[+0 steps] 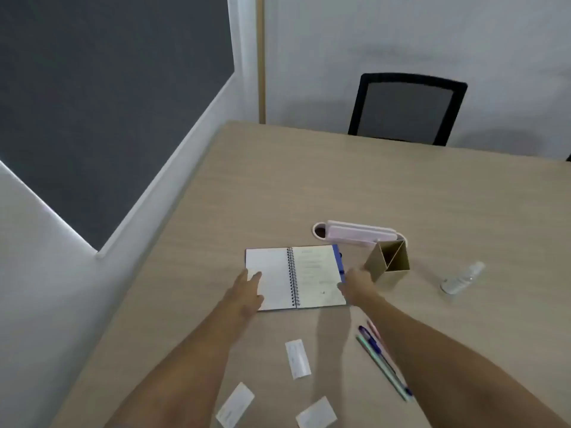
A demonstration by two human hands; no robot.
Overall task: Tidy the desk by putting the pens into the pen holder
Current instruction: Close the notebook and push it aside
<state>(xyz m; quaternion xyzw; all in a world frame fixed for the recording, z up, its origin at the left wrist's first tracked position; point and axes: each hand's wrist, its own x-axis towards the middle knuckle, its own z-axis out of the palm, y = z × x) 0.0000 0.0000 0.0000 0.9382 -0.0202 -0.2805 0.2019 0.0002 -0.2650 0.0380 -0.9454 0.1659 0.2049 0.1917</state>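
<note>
Three pens lie side by side on the desk under my right forearm: a green one, a blue one and a pink one. The tan pen holder stands upright to the right of an open spiral notebook. My left hand rests with spread fingers on the notebook's left page. At the notebook's right edge, my right hand touches the blue cover, just left of the holder. Whether its fingers pinch the cover I cannot see.
A pink case lies behind the holder over a round cable hole. A small clear bottle lies to the right. Three paper slips are scattered near the front edge. A black chair stands beyond the desk.
</note>
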